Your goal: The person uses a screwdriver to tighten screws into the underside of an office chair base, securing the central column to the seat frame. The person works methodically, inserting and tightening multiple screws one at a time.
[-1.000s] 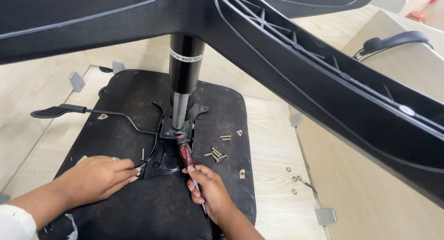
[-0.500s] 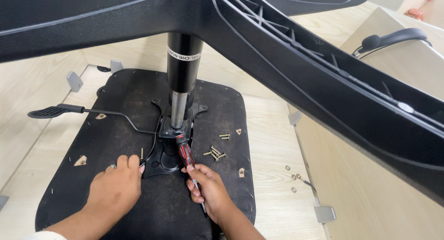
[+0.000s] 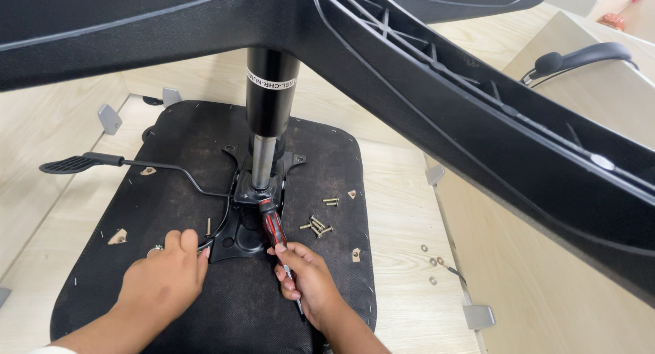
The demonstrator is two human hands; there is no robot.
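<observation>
While left hand (image 3: 164, 275) steadies plate (image 3: 242, 234), right hand (image 3: 307, 275) grips screwdriver (image 3: 276, 234).

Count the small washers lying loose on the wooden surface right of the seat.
3 washers: one nearest the seat, one just below-right of it, and one lowest. Others may be hidden under the chair base.

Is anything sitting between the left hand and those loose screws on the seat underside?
Yes. The left hand rests at the left edge of the black mounting plate; the loose screws lie to the plate's right. Between them stand the plate, the gas cylinder and the screwdriver held by the right hand.
</observation>
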